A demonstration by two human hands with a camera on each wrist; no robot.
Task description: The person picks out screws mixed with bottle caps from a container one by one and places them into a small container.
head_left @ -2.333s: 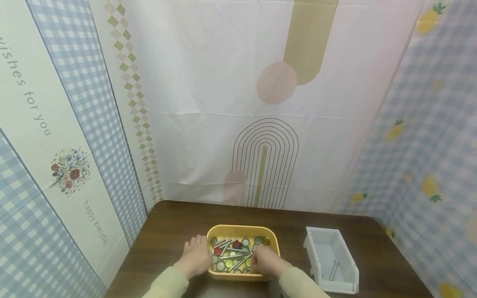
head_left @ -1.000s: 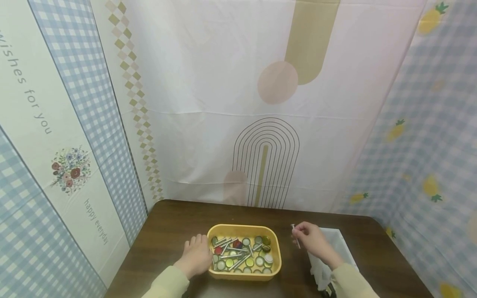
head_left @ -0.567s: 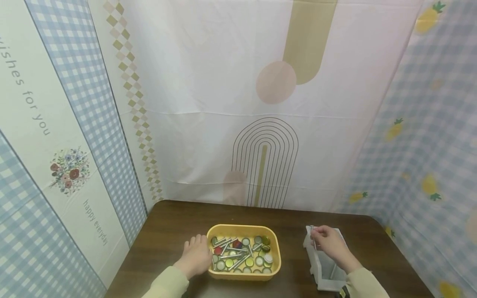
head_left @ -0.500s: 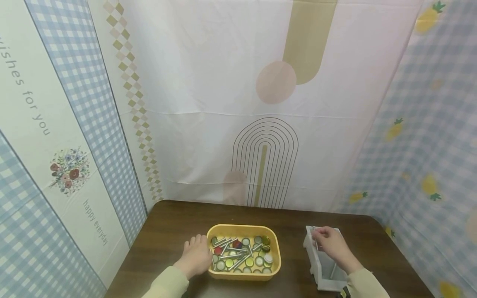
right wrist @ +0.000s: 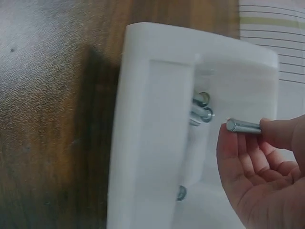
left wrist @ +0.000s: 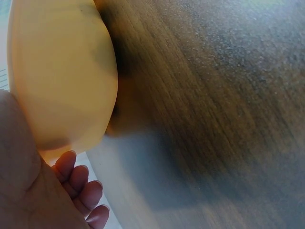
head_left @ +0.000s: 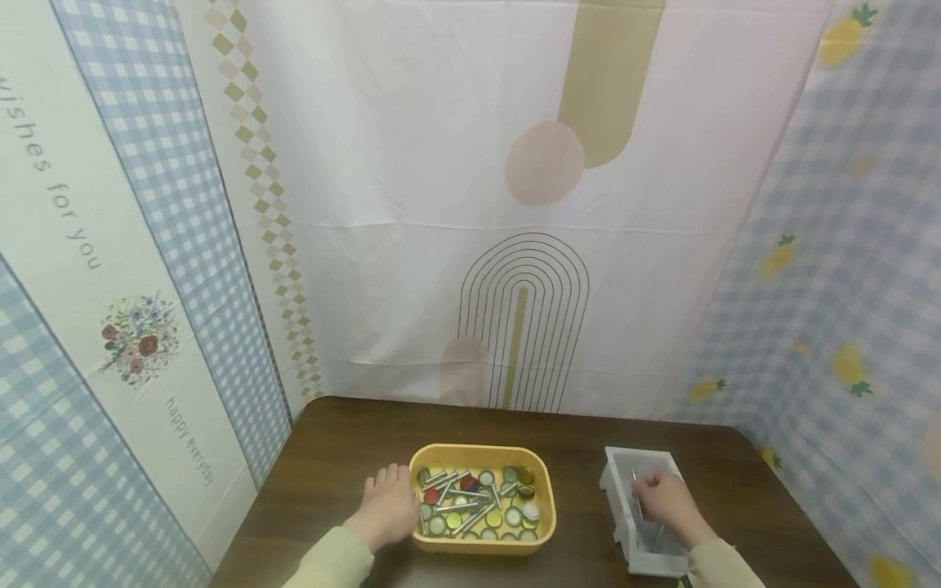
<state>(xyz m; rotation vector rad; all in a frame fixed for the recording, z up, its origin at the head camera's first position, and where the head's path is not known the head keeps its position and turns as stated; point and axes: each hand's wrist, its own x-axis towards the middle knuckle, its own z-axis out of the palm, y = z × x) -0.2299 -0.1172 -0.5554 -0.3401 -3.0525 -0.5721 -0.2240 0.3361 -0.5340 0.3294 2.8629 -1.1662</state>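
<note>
In the head view my right hand (head_left: 665, 498) is over the white plastic bin (head_left: 622, 531), pinching a metal bolt (head_left: 636, 488) between thumb and fingertips. The right wrist view shows the bolt's threaded end (right wrist: 233, 125) pointing out of the grip, with other bolts (right wrist: 205, 114) lying in the bin below. My left hand (head_left: 388, 502) rests against the left side of a yellow tub (head_left: 546, 535), fingers extended; its thumb is hidden in the head view. Inside the tub are several mixed bolts (head_left: 474, 519) and bottle caps (head_left: 513, 516).
Both containers stand on a dark brown wooden table (head_left: 345, 441), the white bin to the right of the tub. A patterned cloth (head_left: 412, 286) hangs behind the table, and checked cloths hang at both sides.
My right hand has gone from inside the yellow tub to the white bin with a bolt, and lately lower and nearer into the bin. The left hand has stayed at the tub.
</note>
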